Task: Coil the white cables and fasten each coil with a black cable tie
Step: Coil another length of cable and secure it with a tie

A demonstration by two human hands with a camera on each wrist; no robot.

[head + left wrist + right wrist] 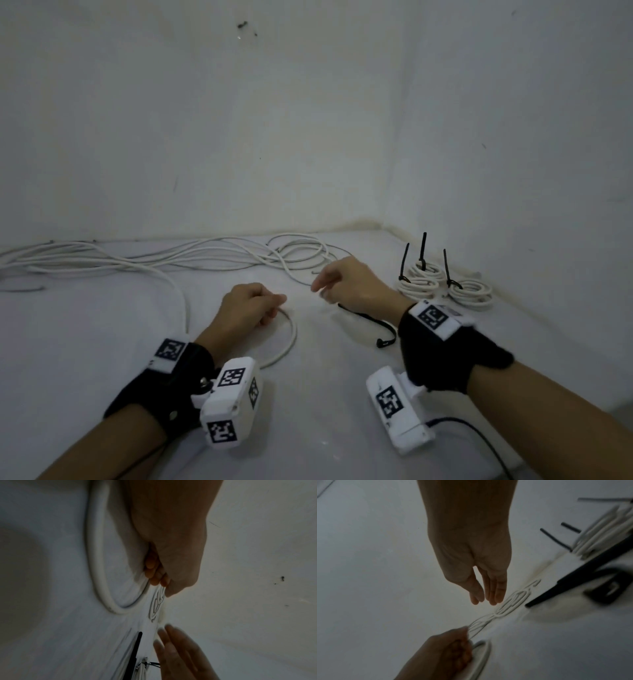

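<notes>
My left hand [274, 308] curls its fingers round a white cable [292, 337] that bends in one loop on the white table, close in front of me. In the left wrist view the curled fingers [155, 573] pinch that loop [98, 563]. My right hand [318, 289] hovers just right of it, fingers straight and empty, as the right wrist view [488, 599] confirms. A loose black cable tie [371, 323] lies on the table under my right wrist. Long loose white cables [164, 260] trail along the back wall.
Three tied white coils [423, 282] with black tie tails sticking up sit in the back right corner, against the wall. The table [325, 411] ends at a drop on the near right. A black cord [479, 435] runs from my right wrist camera.
</notes>
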